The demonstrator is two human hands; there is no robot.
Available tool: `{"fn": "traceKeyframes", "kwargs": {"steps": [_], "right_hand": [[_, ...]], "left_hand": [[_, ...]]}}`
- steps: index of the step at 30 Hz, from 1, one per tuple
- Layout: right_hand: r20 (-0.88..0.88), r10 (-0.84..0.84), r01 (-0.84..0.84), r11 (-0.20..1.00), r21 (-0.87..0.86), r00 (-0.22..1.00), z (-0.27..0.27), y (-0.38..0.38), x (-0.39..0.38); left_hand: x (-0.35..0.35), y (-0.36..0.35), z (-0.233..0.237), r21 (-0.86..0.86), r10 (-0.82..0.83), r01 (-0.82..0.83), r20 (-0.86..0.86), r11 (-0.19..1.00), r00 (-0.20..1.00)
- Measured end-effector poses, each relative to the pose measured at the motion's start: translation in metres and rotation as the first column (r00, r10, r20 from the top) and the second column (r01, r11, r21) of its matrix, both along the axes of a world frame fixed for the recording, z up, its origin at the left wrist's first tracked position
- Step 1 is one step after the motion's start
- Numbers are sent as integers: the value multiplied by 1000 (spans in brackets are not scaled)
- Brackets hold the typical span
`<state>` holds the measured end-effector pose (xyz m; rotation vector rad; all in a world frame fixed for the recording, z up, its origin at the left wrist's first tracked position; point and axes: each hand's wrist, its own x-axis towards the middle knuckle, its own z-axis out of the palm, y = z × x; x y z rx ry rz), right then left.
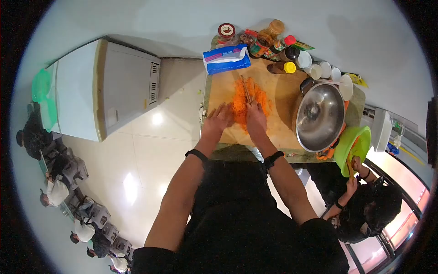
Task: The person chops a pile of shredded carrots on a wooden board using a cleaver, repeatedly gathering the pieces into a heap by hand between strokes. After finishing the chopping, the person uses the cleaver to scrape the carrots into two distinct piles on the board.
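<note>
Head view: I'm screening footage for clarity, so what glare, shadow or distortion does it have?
Head view: strong fisheye bending with black corners; bright glare spots on the floor; highlights inside the metal bowl, its shadow to the left on the board; window washed out; orange shreds merge, too fine to separate.

Tabletop with pale wooden board surface (283,130). Center-left: loose heap of finely cut orange shreds (260,98). Far left: blue-and-white soft plastic packet (226,59). Far side: cluster of jars and bottles, including brown bottle with yellow cap (279,68). Right: large round silver metal bowl (320,117), tilted. Far right: white cups (325,69).
</note>
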<state>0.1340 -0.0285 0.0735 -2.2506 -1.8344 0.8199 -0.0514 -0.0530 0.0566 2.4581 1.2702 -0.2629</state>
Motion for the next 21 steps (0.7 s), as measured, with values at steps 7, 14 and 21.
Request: {"fn": "traceKeyframes", "kwargs": {"steps": [7,14,21], "right_hand": [[-54,-97,88,985,-145,994,27,-35,46],[285,-33,-11,989,151,958,31,-1,84],[464,99,-72,995,-74,880,6,9,69]], "left_hand": [[11,27,-12,-170,278,-240,254,956,927],[79,100,-38,35,344,-432,549,901,762],[86,66,-11,-27,126,-140,623,990,772]]}}
